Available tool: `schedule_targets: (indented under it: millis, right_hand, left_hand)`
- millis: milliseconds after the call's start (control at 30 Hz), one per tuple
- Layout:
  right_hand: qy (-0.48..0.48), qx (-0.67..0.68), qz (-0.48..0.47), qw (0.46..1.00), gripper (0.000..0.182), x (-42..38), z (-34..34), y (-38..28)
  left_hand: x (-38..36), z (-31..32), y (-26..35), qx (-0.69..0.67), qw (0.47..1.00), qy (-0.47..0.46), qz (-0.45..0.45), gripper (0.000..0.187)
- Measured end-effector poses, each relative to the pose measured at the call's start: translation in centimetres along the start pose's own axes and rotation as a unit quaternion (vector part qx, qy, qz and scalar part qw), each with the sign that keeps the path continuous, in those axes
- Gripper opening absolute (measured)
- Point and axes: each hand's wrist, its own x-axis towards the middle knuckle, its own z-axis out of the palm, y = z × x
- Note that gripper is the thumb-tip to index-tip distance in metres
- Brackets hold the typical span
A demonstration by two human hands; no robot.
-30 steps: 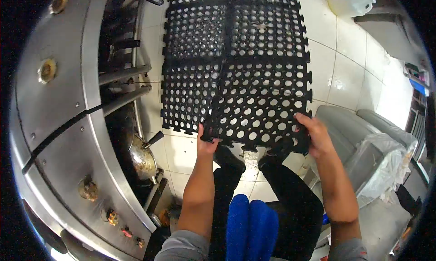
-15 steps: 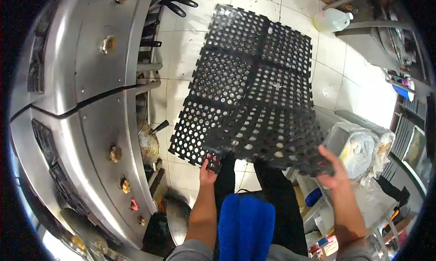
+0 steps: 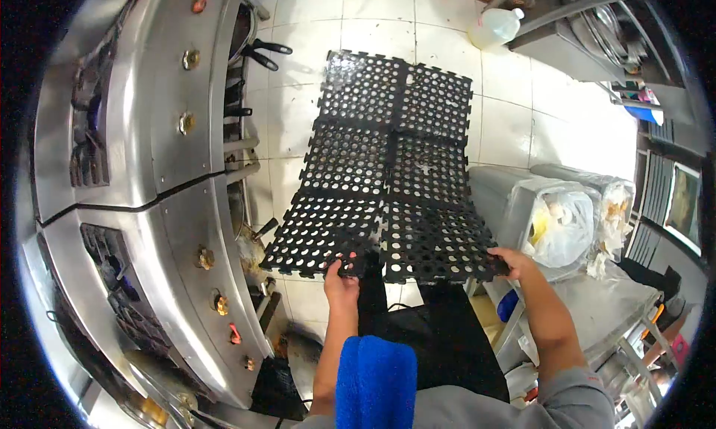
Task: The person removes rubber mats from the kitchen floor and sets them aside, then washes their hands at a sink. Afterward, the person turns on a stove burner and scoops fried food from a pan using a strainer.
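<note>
A black perforated rubber floor mat, made of interlocking square tiles, stretches away from me over the tiled floor. Its near edge is lifted in both hands, and a gap shows between the two nearest tiles. My left hand grips the near edge left of the middle, with fingertips poking up through the holes. My right hand is closed on the near right corner, thumb on top. A blue cloth hangs in front of my body.
A steel stove with knobs runs along the left. Bins lined with plastic bags stand at the right beside a steel table. A plastic jug sits on the white floor tiles at the far right. Pan handles jut from under the stove.
The mat's near right part, folded and blurred before, now lies spread out flatter. My right hand has moved slightly left and up and closed on the corner. The view has shifted.
</note>
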Motion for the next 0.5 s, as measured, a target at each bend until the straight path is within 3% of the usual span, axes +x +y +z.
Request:
schedule_targets:
  millis: [100,200,267,333,367,400,467,500]
  right_hand:
    - [0.014,0.013,-0.077,0.997,0.024,-2.1,-1.2,-1.1]
    - [-0.036,0.014,-0.165,0.986,0.025,-4.0,-2.2,-2.5]
    - [0.01,0.005,-0.18,0.984,0.027,-6.6,-0.8,-2.7]
    - [0.0,-0.105,-0.23,0.967,0.026,-8.8,0.8,-2.9]
    - [0.032,-0.22,-0.298,0.928,0.027,-6.8,0.7,-2.7]
    - [0.099,-0.435,-0.416,0.793,0.035,-9.0,2.8,-3.2]
    - [0.205,-0.58,-0.45,0.647,0.032,-12.6,8.6,-3.7]
    - [0.223,-0.628,-0.443,0.6,0.029,-12.9,10.1,-4.4]
  left_hand:
    - [-1.6,1.4,1.1,-0.045,0.998,-0.044,0.005,0.031]
    - [-4.8,3.6,5.9,-0.156,0.984,-0.09,-0.016,0.025]
    - [-6.6,4.8,8.8,-0.231,0.97,-0.061,-0.05,0.027]
    - [-6.5,3.8,9.2,-0.229,0.966,-0.08,-0.089,0.028]
    - [-6.6,3.8,8.2,-0.197,0.976,-0.065,-0.071,0.028]
    - [-7.3,4.2,6.6,-0.166,0.983,-0.05,-0.055,0.028]
    - [-8.4,4.8,4.7,-0.102,0.991,-0.075,-0.053,0.027]
    - [-8.8,5.2,4.2,-0.084,0.993,-0.073,-0.049,0.026]
